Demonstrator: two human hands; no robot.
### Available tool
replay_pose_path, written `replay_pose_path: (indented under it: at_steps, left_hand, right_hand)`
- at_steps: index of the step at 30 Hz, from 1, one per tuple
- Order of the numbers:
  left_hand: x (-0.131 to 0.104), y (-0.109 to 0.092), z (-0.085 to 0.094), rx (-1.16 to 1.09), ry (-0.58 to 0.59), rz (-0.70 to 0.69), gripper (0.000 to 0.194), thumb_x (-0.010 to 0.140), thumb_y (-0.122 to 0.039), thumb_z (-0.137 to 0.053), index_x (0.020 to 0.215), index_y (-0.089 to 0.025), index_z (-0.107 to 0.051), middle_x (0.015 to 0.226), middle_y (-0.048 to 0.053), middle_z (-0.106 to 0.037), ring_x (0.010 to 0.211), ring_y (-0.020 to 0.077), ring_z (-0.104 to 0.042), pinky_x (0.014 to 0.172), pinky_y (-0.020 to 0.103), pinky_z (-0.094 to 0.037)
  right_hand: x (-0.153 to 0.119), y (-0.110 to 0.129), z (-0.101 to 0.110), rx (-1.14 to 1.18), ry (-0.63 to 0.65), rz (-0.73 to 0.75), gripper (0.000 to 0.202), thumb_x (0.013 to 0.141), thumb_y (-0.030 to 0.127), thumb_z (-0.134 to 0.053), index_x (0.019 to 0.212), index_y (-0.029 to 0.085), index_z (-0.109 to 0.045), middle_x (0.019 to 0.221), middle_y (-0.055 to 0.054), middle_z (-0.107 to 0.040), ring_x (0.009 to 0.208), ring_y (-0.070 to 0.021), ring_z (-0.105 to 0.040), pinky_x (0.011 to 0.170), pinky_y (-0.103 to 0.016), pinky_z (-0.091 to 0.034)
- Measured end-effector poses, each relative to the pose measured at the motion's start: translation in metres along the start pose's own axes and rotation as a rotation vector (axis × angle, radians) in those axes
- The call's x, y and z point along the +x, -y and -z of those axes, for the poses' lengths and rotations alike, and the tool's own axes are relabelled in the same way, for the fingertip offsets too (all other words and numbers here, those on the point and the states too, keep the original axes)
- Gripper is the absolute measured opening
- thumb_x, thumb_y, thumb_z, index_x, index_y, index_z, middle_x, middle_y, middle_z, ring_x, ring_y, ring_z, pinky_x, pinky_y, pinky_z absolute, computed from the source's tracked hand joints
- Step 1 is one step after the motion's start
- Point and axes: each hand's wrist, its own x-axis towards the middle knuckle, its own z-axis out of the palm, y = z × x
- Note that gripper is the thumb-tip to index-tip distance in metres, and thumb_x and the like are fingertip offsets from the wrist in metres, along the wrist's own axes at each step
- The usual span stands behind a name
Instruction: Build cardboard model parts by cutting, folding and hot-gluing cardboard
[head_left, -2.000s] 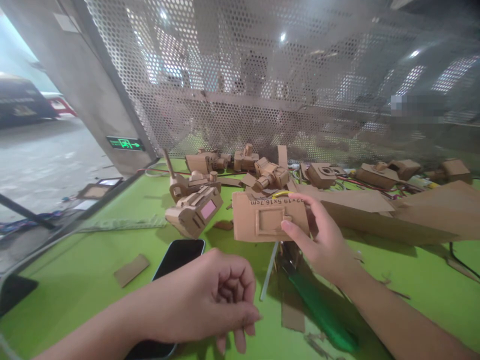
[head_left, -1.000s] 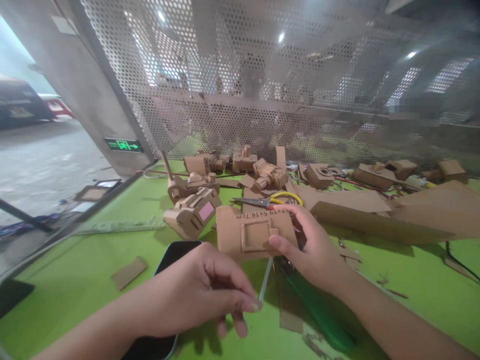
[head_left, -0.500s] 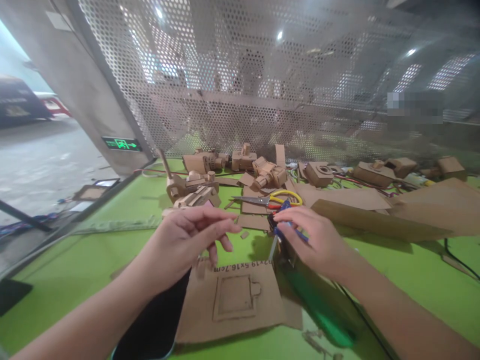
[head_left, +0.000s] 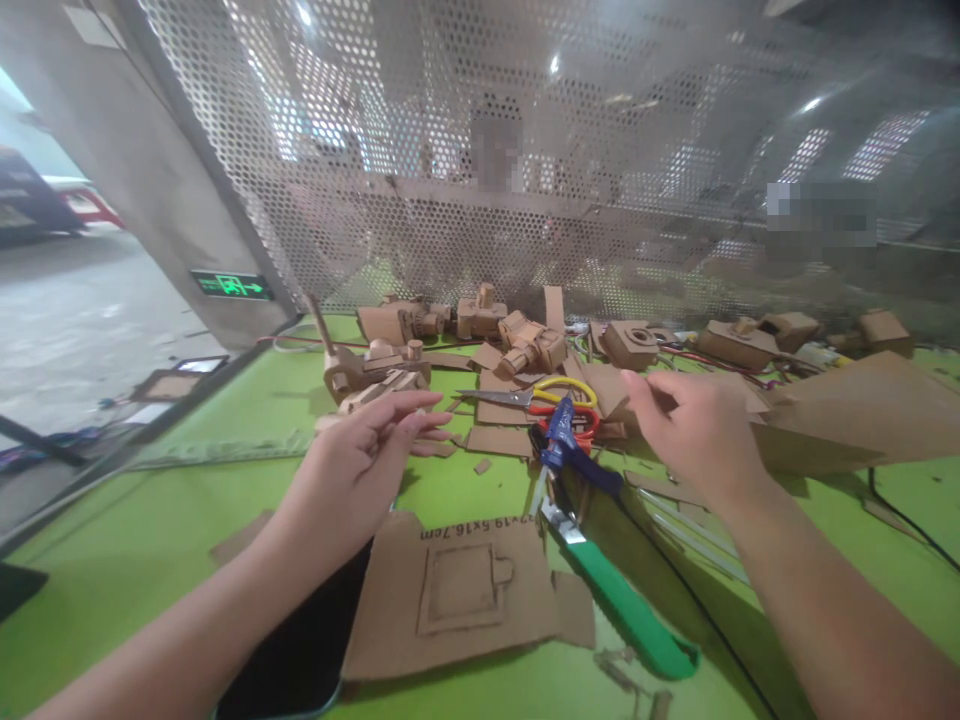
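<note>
1. Left grip [head_left: 352,460]: raised over left part of green counter [head_left: 795,550], fingers half bent and loosely apart, nothing seen held; nearest to a low cardboard model [head_left: 382,390], contact cannot be told
2. Right grip [head_left: 694,430]: raised in front of the big cardboard sheet [head_left: 862,410], fingers curled; nothing seen held, exact opening cannot be told
3. Panel [head_left: 525,600]: brown cardboard, laid flat on counter at near middle, apart from both grips; upside-down print along far edge, square frame [head_left: 461,590] with small side tab shown on its face
4. Phone [head_left: 300,640]: dark, placed left of panel, partly covered from view by left forearm
5. Glue gun [head_left: 559,440]: blue, lies between the grips, beyond panel, cable [head_left: 697,600] trailed to the right
6. Scissors [head_left: 510,398]: yellow and orange handles, blades pointed left, set just beyond glue gun, over cardboard scraps [head_left: 499,440]
7. Cutter [head_left: 630,610]: green handle, laid slantwise right of panel
8. Glue sticks [head_left: 697,535]: clear, scattered right of cutter
9. Cardboard models [head_left: 532,340]: lined up at far edge, before perforated metal screen [head_left: 450,240]
</note>
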Motion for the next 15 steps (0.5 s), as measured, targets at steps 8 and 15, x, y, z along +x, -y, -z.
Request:
replay_pose_path:
  at_steps: [8,15]
  left_hand:
    - [0.002,0.007,-0.002,0.1,0.047,-0.023,0.053,0.107,-0.066,-0.063,0.136,-0.025,-0.078,0.117,0.011,-0.093,0.117,0.0367,-0.088,0.109,0.06,-0.069]
    - [0.001,0.005,0.006,0.108,-0.064,-0.06,0.043,0.101,-0.064,-0.073,0.11,-0.026,-0.091,0.104,0.006,-0.095,0.11,0.0377,-0.09,0.114,0.059,-0.067]
  right_hand:
    - [-0.005,0.005,-0.004,0.078,0.122,0.118,0.044,0.11,0.033,-0.062,0.068,0.027,-0.051,0.06,0.002,-0.056,0.055,-0.0188,-0.051,0.056,-0.033,-0.036]
    - [-0.016,0.032,-0.031,0.228,0.444,0.316,0.018,0.113,0.022,-0.063,0.116,0.02,-0.081,0.122,-0.012,-0.088,0.121,-0.0288,-0.079,0.112,-0.044,-0.06]
